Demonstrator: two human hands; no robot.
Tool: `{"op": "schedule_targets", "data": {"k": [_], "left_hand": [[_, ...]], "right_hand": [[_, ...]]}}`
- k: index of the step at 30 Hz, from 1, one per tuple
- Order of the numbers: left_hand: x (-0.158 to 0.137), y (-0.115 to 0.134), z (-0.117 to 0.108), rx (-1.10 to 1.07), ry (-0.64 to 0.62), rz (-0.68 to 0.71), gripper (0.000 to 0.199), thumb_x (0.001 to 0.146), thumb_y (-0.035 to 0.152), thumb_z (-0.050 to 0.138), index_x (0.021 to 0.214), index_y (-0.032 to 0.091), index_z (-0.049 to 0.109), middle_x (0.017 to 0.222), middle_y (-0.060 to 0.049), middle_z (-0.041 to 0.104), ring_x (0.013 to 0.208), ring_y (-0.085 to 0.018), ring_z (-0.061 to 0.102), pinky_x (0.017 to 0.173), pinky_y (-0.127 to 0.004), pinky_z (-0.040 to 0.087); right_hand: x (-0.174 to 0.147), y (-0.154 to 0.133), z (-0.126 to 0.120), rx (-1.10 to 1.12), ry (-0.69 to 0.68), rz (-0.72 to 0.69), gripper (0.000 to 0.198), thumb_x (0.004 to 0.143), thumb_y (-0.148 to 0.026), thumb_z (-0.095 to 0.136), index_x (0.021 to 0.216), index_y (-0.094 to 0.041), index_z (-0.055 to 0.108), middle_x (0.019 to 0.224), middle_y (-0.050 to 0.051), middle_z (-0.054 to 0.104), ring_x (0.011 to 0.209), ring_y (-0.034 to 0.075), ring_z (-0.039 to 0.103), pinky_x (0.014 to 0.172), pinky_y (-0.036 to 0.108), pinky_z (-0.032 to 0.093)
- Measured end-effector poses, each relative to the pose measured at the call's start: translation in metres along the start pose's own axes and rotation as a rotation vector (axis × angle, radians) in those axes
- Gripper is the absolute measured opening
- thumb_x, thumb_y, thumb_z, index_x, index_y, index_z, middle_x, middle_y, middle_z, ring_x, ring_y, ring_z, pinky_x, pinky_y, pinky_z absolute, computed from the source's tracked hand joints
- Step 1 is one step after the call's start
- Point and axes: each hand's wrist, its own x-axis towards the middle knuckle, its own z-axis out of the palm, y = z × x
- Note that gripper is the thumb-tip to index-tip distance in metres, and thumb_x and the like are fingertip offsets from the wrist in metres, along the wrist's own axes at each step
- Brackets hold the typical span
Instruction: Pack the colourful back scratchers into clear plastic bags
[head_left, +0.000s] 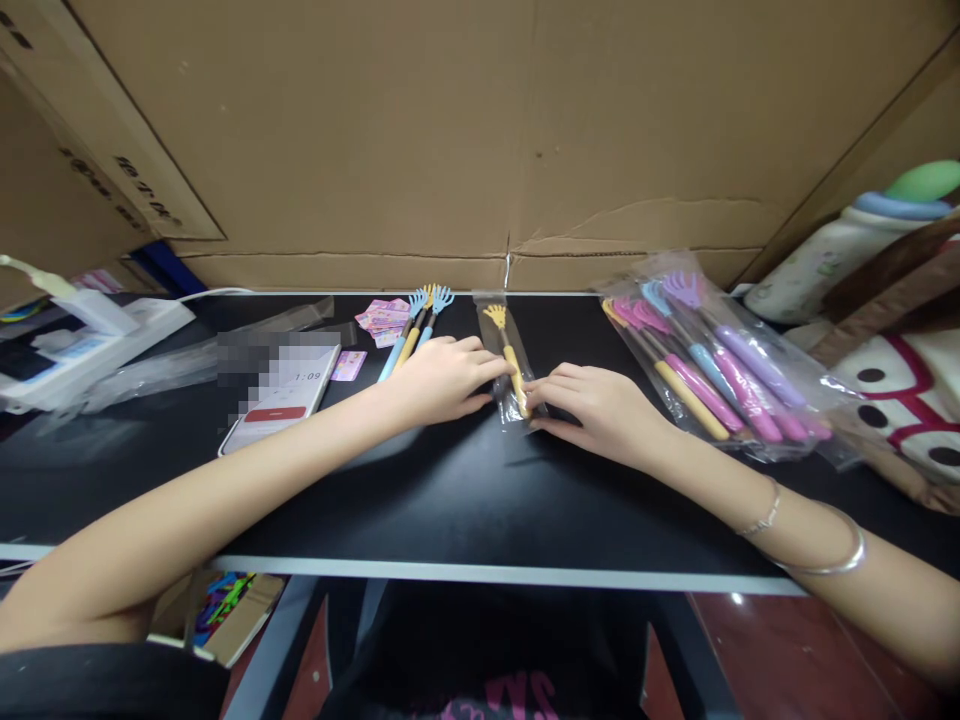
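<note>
A yellow back scratcher [512, 362] lies in a clear plastic sleeve [491, 345] in the middle of the black table. My left hand [454, 378] comes at it from the left, fingertips on the handle and thumb by the sleeve's edge. From the other side my right hand [604, 410] grips the lower end of the handle through the plastic, thumb lower down. Just beyond my left hand, several loose back scratchers [411, 340] in blue and yellow rest together, their lower ends partly hidden.
On the right is a clear bag of colourful back scratchers [709, 365], beside a bottle [817, 255] and a patterned bag [907, 390]. At left are a phone [289, 385], small purple cards [386, 318], empty plastic sleeves [187, 355] and a power strip [142, 325]. Cardboard [450, 130] stands behind.
</note>
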Motion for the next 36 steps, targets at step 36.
{"op": "schedule_targets", "data": {"k": [36], "left_hand": [[-0.024,0.007,0.003,-0.196,-0.111,-0.001,0.059,0.096,0.043,0.058,0.145,0.015,0.041,0.137,-0.012,0.061,0.121,-0.026,0.058,0.105,-0.038,0.043]], "right_hand": [[0.000,-0.004,0.001,0.286,-0.025,0.126,0.018,0.090,-0.026,0.059,0.106,-0.024,0.068,0.107,0.008,0.069,0.098,0.021,0.069,0.084,0.034,0.055]]}}
